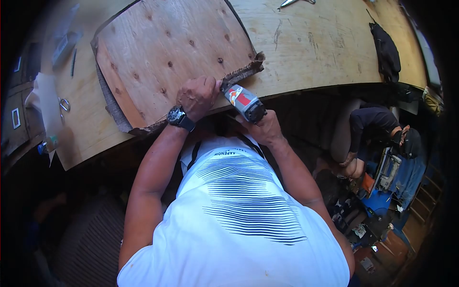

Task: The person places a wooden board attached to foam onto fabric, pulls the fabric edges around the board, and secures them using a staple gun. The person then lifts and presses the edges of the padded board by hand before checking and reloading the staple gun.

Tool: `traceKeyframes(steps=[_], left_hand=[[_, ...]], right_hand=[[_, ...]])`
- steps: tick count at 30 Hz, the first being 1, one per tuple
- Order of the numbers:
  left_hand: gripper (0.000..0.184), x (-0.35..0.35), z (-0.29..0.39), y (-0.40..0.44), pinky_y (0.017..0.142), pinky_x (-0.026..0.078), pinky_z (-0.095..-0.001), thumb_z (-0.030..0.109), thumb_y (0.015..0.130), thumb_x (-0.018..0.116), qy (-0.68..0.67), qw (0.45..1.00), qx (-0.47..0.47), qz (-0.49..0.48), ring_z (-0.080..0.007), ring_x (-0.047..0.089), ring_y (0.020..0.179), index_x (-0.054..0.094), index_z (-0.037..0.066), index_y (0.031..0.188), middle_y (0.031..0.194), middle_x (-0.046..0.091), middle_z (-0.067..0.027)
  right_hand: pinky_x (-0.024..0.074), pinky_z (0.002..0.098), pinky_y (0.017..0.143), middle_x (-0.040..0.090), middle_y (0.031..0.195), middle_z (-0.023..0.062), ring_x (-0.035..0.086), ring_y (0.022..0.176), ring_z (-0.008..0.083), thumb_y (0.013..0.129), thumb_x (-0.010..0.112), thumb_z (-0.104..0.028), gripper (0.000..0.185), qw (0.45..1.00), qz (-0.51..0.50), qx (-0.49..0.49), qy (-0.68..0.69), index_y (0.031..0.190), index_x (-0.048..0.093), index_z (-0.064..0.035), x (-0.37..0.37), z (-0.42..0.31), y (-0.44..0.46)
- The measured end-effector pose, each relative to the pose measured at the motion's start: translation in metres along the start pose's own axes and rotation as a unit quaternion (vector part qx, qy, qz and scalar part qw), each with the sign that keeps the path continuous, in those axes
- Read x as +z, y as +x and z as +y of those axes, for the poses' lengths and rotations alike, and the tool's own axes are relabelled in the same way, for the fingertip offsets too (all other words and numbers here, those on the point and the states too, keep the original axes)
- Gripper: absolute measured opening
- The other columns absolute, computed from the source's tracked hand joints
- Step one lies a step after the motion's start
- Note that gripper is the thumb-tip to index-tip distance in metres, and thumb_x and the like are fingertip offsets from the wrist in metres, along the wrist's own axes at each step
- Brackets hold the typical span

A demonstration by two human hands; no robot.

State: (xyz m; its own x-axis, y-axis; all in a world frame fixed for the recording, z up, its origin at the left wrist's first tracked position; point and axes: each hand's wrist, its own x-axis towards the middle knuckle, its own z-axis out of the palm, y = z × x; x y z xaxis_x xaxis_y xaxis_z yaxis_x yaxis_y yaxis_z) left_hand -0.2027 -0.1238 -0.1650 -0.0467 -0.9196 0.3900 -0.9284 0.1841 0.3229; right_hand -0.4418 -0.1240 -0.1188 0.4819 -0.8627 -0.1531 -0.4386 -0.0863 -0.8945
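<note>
A plywood panel (177, 52) lies on the workbench in front of me, with dark brown fabric (251, 64) showing along its edges. At the near edge, my left hand (200, 95) is closed, its curled fingers gripping the fabric; the fingertips are partly hidden. A watch sits on that wrist. My right hand (267, 128) is wrapped around a grey, red and black staple gun (243, 103), whose front end points at the panel's near edge beside my left hand. The tool's grip is mostly out of sight.
Scissors (64, 104) and white sheet material (43, 103) lie on the workbench (306, 52) at left. A metal hand tool (296, 2) is at the top, and a black item (385, 52) at right. Another person (373, 124) bends over equipment at the right.
</note>
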Motion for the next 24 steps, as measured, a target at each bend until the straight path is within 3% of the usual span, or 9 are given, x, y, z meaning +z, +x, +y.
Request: traceKeyframes(steps=[4,9,15,19,24], left_hand=[[0.025,-0.001,-0.002,-0.003,0.056,0.045,-0.0367,0.027,0.095,0.065,0.006,1.0,0.016,0.018,-0.025,0.055,0.058,0.057,0.01,0.079,0.071,0.056,-0.0065],[0.028,-0.028,0.006,-0.025,0.056,0.043,-0.0343,0.031,0.096,0.065,0.088,0.995,0.034,0.044,-0.0227,0.055,0.059,0.056,0.011,0.079,0.073,0.054,-0.0049],[0.03,-0.031,-0.009,-0.032,0.056,0.042,-0.0328,0.034,0.096,0.066,0.126,0.99,0.049,-0.031,-0.0206,0.052,0.057,0.056,0.011,0.078,0.073,0.052,-0.0025],[0.032,-0.027,-0.024,-0.024,0.055,0.041,-0.0361,0.029,0.092,0.072,0.059,0.989,0.123,-0.054,-0.0227,0.047,0.052,0.052,0.011,0.073,0.068,0.049,-0.0031],[0.027,-0.026,-0.031,-0.025,0.055,0.04,-0.0337,0.027,0.095,0.068,-0.015,0.996,0.066,-0.063,-0.0211,0.051,0.055,0.055,0.012,0.076,0.068,0.05,-0.0023]], right_hand=[[0.0519,0.0359,0.06,0.075,0.082,0.0138,0.069,0.066,0.0289,0.083,0.082,-0.022,0.036,0.998,0.01,0.041,-0.041,0.111,0.07,-0.0029,0.008,-0.003,0.001],[0.0515,0.0378,0.058,0.075,0.08,0.0152,0.069,0.063,0.0334,0.083,0.083,-0.023,0.034,1.0,0.013,0.012,-0.019,0.108,0.069,-0.004,0.007,0.006,0.004],[0.0512,0.0392,0.056,0.074,0.078,0.0154,0.068,0.061,0.0356,0.082,0.083,-0.021,0.032,0.999,-0.016,0.013,-0.036,0.105,0.069,-0.0047,0.005,0.012,0.005],[0.0512,0.0402,0.056,0.074,0.077,0.0152,0.068,0.06,0.037,0.081,0.084,-0.018,0.029,0.999,-0.023,-0.007,-0.046,0.102,0.068,-0.0047,0.0,0.016,0.009],[0.0514,0.0381,0.057,0.074,0.079,0.0138,0.068,0.061,0.033,0.082,0.083,-0.014,0.03,0.999,-0.025,0.01,-0.042,0.106,0.068,-0.0052,0.002,0.018,0.009]])
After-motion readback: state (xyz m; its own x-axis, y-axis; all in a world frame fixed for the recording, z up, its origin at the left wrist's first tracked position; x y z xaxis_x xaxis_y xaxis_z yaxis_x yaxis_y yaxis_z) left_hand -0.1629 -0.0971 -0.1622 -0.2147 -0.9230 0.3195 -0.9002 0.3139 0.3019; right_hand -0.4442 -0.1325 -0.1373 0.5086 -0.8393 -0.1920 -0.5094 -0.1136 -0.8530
